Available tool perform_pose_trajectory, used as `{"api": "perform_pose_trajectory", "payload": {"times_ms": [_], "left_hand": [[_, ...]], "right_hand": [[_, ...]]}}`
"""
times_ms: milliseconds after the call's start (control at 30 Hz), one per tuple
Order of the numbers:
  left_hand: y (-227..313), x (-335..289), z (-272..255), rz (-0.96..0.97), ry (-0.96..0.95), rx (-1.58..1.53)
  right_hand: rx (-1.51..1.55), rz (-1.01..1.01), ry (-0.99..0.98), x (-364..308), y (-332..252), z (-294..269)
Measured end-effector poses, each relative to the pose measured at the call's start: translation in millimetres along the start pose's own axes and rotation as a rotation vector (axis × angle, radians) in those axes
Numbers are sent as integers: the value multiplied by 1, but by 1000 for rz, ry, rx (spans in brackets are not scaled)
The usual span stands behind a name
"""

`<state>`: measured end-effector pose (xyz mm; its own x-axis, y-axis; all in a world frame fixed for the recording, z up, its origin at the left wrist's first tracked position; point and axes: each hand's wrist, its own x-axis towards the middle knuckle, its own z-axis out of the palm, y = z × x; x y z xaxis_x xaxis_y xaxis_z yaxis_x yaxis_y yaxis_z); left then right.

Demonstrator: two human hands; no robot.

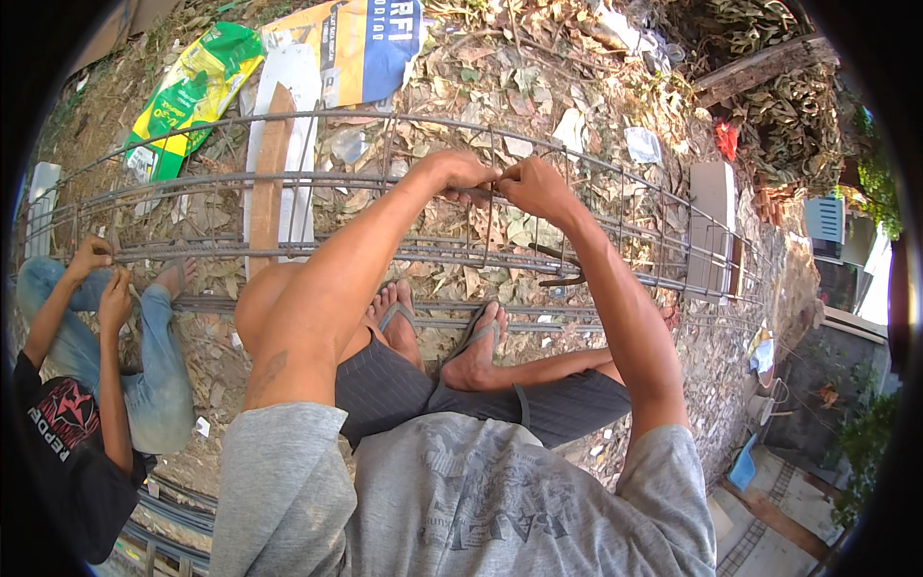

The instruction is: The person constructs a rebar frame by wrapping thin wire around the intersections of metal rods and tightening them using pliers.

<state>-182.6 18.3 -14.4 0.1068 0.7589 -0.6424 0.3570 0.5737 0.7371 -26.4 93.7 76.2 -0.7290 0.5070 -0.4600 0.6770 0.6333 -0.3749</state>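
Observation:
A long rebar cage (pixel 351 180) of thin steel bars and square stirrups stretches across in front of me. Both my hands meet at its upper bars, beside a stirrup (pixel 493 144). My left hand (pixel 461 176) is closed with its fingertips at the joint of bar and stirrup. From the other side my right hand (pixel 538 187) pinches close to the same spot, knuckles up. What the fingers hold is too small or hidden to make out. Just below my right hand, a dark bent rod (pixel 561 281) with a hooked end lies by the lower bars.
At the left, another person's hands (pixel 101 274) work at the cage's end. A wooden plank (pixel 272 183) and a white board (pixel 694 226) lie under the cage. Beyond are a green-yellow sack (pixel 197 91), an orange-blue sack (pixel 361 58) and a log (pixel 764 69). More bars (pixel 548 317) run by my feet.

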Motion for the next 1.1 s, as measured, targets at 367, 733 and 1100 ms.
{"api": "perform_pose_trajectory", "payload": {"times_ms": [367,733,1100], "left_hand": [[6,-1,10,72,47,47],[1,9,18,225,129,183],[-10,13,13,51,143,78]], "right_hand": [[-463,-58,59,-23,-26,-22],[-292,137,268,-60,-30,14],[-202,240,323,-82,-50,142]]}}
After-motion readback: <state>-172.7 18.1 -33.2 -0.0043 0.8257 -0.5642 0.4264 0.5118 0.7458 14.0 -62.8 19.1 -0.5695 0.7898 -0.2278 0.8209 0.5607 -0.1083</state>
